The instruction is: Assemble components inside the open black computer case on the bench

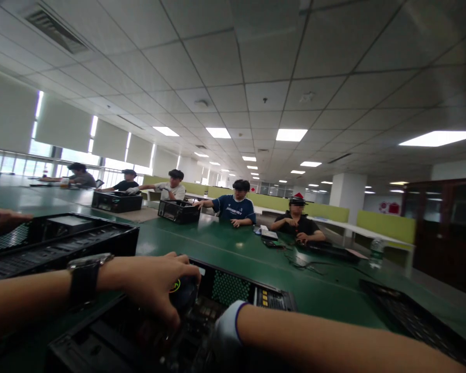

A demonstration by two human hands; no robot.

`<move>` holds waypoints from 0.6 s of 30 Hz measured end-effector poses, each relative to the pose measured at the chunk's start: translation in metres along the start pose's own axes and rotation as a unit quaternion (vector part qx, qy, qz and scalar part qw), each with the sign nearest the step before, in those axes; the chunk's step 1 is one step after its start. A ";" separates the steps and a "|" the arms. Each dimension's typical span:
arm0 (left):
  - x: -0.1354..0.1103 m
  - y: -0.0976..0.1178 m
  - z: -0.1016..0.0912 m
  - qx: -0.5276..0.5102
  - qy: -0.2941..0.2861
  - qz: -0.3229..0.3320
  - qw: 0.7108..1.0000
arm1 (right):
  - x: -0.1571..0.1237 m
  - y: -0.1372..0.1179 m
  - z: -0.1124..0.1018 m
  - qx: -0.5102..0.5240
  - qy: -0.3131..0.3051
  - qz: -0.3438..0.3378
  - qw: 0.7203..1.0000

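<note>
partly inside the curled left hand (151, 280), a black cooler (186, 294)

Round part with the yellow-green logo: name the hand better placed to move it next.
Probably the left hand: its thumb and fingers curl around the round part over the open case. The right hand sits farther right, its fingers lost in shadow.

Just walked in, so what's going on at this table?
The left hand curls around a round dark part at an open black computer case. The gloved right hand reaches into it, fingers lost in shadow. Across the green table, a person in a blue T-shirt has one hand at another case.
</note>
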State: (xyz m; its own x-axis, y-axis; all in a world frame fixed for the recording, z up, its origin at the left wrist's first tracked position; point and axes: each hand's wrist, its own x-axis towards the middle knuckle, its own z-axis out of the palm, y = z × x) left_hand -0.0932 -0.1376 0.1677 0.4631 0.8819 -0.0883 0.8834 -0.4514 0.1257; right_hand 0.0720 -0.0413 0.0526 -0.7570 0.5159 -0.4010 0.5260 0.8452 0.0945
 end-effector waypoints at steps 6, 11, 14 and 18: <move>0.043 0.014 0.021 0.058 -0.031 0.066 0.996 | -0.042 0.021 -0.010 0.015 -0.019 0.013 1.000; 0.090 0.025 0.035 0.094 -0.025 0.098 0.990 | -0.117 0.026 -0.014 0.122 0.233 -0.015 0.965; 0.109 0.031 0.052 0.091 -0.072 0.086 0.990 | -0.151 0.022 0.006 0.226 0.436 0.014 0.871; 0.130 0.047 0.085 0.092 -0.066 0.124 0.986 | -0.186 0.029 0.064 0.366 0.581 0.166 0.708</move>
State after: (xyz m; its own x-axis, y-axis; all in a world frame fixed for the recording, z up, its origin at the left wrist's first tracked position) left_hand 0.0150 -0.0555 0.0785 0.6603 0.7221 -0.2062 0.7347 -0.6780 -0.0216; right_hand 0.2525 -0.1215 0.0714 -0.1286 0.7948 0.5931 0.4877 0.5714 -0.6600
